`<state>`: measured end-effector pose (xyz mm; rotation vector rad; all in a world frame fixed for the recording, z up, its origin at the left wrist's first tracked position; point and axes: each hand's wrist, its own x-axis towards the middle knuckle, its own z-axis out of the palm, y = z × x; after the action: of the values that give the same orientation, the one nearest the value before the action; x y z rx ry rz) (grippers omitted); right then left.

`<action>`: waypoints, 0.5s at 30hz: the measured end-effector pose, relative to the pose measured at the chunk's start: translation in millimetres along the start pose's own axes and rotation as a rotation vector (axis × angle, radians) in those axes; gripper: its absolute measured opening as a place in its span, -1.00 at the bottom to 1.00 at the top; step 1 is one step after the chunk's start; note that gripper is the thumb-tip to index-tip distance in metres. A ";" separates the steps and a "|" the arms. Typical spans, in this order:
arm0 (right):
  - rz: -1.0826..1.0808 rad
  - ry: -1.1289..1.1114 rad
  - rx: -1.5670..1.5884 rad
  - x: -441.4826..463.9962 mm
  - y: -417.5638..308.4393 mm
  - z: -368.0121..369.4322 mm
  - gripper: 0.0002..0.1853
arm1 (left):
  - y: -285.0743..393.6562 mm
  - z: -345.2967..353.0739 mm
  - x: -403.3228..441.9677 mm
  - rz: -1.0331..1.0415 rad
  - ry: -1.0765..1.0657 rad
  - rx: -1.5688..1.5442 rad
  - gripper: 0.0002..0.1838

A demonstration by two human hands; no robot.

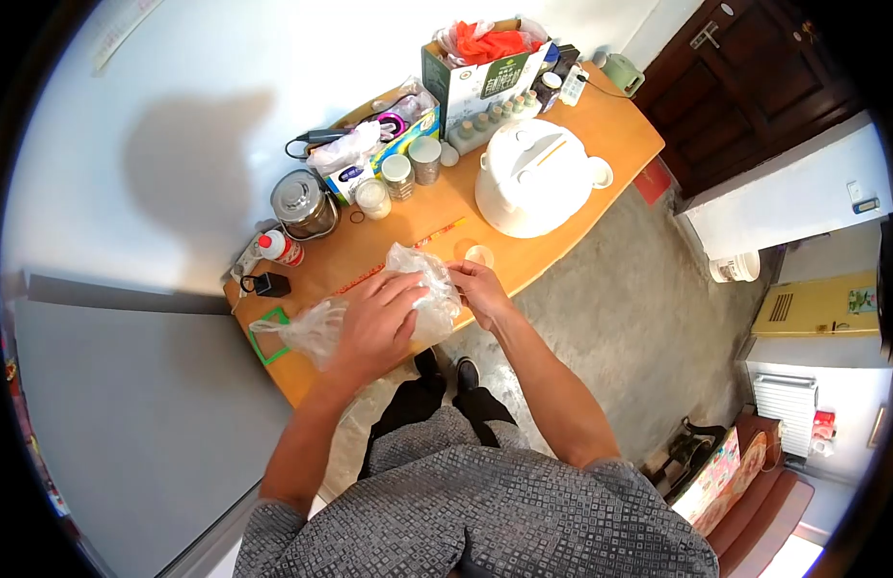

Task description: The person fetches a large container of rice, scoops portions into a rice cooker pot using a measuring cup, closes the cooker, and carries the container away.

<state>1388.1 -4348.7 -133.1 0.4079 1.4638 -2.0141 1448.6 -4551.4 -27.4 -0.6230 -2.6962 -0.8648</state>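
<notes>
A crumpled clear plastic bag [435, 301] is bunched up at the front edge of the wooden table [591, 197]. My left hand [379, 320] lies over its middle with the fingers curled onto the plastic, and part of the bag trails out to the left. At the bag's right edge, my right hand [479, 292] pinches the plastic between thumb and fingers. Just beyond that hand is a small round clear dish [479, 256]. A thin red-and-orange strip [441, 234] runs behind the bag, partly hidden by it. What the bag contains, if anything, cannot be made out.
A large white lidded container [528, 207] stands right of centre. Behind are glass jars [398, 177], a metal pot [304, 204], and boxes with bags [485, 82]. A red-and-white bottle [281, 248], black adapter [269, 285] and green frame [271, 351] lie left.
</notes>
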 end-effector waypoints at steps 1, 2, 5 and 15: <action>0.003 -0.004 0.018 1.1 0.3 -0.2 -0.81 | -6.8 -2.4 2.3 0.124 -0.191 0.010 -0.45; 0.004 -0.009 0.020 1.3 0.3 -0.6 -0.81 | -11.2 -4.7 4.4 0.121 -0.192 0.015 -0.45; 0.024 -0.034 -0.002 0.2 -1.6 -3.1 -0.84 | -13.0 -12.4 16.6 0.111 -0.335 -0.006 -0.47; -0.006 -0.037 0.080 6.0 6.9 -7.1 -0.79 | 2.3 -10.4 24.9 -0.238 -0.363 0.166 -0.60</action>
<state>1387.1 -4345.3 -144.0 0.3981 1.3669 -2.0793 1428.8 -4547.9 -9.4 -0.4662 -3.1804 -0.6176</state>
